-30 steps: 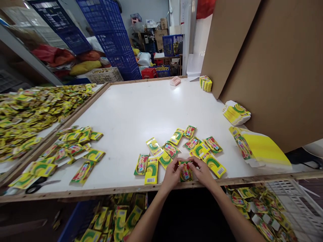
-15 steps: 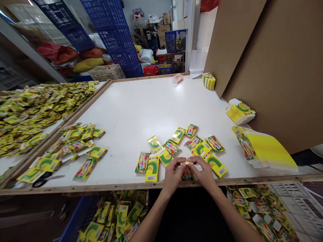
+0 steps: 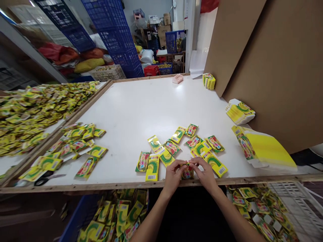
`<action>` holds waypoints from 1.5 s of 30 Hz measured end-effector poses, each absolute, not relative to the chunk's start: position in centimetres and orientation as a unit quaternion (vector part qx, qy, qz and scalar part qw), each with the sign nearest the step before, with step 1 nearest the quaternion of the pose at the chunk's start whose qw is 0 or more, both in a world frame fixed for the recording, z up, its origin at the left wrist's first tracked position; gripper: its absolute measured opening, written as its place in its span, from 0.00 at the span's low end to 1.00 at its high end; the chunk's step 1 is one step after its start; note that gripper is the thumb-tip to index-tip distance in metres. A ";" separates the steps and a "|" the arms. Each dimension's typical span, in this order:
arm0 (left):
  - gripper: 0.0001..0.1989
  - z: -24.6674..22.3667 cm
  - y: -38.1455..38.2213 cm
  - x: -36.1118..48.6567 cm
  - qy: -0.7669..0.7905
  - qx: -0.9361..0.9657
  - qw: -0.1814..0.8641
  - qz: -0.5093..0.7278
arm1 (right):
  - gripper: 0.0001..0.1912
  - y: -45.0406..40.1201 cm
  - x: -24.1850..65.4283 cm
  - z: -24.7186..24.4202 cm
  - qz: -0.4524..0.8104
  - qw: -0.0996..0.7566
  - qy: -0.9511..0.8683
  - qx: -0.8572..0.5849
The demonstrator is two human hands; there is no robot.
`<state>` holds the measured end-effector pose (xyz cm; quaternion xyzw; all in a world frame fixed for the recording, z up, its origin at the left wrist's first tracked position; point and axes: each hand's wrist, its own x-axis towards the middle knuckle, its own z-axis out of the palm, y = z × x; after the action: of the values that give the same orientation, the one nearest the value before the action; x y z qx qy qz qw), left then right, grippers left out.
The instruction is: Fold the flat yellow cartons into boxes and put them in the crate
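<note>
"Two bare hands in close at the front edge, and between them sits a small green-and-red printed box (image 3: 187,172)!"

"Talk me through the grip: where's the box in it?"

"Dead centre. The left hand (image 3: 174,173) pinches its left side, the right hand (image 3: 205,172) its right, thumbs towards the printed face, fingers curled over the far end. Narrow grips, both, with the fingertips nearly meeting!"

"And the near end?"

"Poking out below the thumbs, right by the wooden rim (image 3: 161,184) of the white tabletop (image 3: 131,111). Upright or flat? Can't tell from up here."

"Any neighbours?"

"Plenty! Out left of the left hand, a yellow box with a barcode (image 3: 152,168) lies beside a green-and-red packet (image 3: 143,161). Just beside the right hand, a slanted yellow box with a green curved print (image 3: 215,164)."

"Further out?"

"Black-handled scissors (image 3: 45,178) over at the left, and a fanned stack of yellow cartons (image 3: 267,148) leaning away on the right!"
</note>
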<state>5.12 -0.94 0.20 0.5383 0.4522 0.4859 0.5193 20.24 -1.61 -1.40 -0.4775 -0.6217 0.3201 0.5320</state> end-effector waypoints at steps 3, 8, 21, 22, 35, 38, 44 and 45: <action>0.07 0.3 -1.6 5.3 0.458 0.549 0.491 0.497 | 0.08 -2.0 20.2 -1.3 0.315 0.535 -0.630 -0.466; 0.09 2.8 -4.2 0.4 0.566 0.511 0.340 0.550 | 0.10 -1.3 18.5 -0.5 0.323 0.530 -0.604 -0.501; 0.14 4.8 -10.5 -13.3 0.724 0.555 0.008 0.409 | 0.15 -0.6 13.7 -2.8 0.322 0.361 -0.670 -0.563; 0.13 4.0 -9.7 -12.1 0.702 0.583 0.040 0.408 | 0.15 -0.6 13.8 -2.8 0.340 0.375 -0.678 -0.533; 0.15 0.5 -1.2 0.1 0.507 0.599 0.396 0.478 | 0.09 -0.3 15.5 3.4 0.307 0.515 -0.612 -0.516; 0.17 0.5 -1.7 1.0 0.486 0.562 0.455 0.491 | 0.09 -1.0 16.2 2.2 0.294 0.563 -0.576 -0.515; 0.10 0.7 -1.8 1.1 0.475 0.597 0.477 0.437 | 0.11 -1.9 17.2 -0.9 0.387 0.530 -0.581 -0.482; 0.09 0.7 -1.6 1.1 0.475 0.602 0.478 0.427 | 0.11 -1.7 17.3 -1.0 0.393 0.522 -0.588 -0.477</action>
<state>1.08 -1.62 0.75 0.6023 0.4755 0.4274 0.4781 17.31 -1.73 -1.00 -0.4766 -0.5883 0.3932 0.5217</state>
